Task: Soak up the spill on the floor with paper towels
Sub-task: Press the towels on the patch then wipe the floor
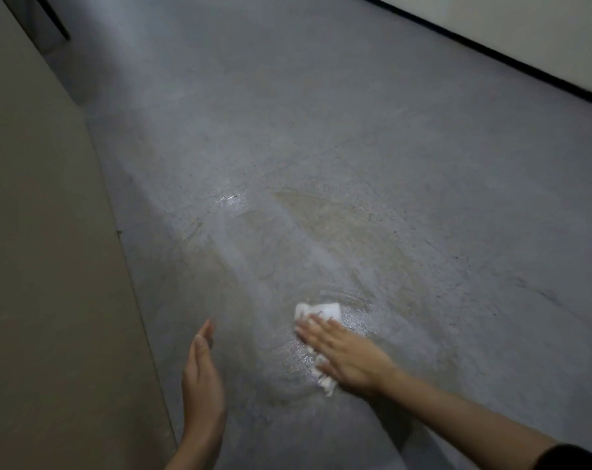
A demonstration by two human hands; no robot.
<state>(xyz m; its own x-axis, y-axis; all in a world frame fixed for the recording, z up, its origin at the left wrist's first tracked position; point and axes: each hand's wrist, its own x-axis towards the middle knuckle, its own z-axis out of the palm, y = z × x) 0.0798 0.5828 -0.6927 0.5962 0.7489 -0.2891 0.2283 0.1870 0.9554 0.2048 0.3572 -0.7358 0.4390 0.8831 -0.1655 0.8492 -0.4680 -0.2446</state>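
**Pressing a paper towel flat onto the wet floor**

Reaching in from the lower right, the right forearm, with a dark sleeve at its near end, stretches diagonally toward the middle of the view. The right hand lies palm down with fingers straight and slightly spread, pressing on a crumpled white paper towel. The towel shows beyond the fingertips and again as a ragged edge under the heel of the hand.

The left hand comes up from the bottom edge, held on its side, thumb edge up, fingers straight and together. It holds nothing and appears to hover above the floor, well apart from the towel.

The towel sits on a glistening wet patch, the spill, which spreads around and to the left of the right hand. Farther off, smeared streaks and a small bright wet glint mark the grey floor. A beige wall runs along the left; a pale wall with a dark skirting strip crosses the far right.
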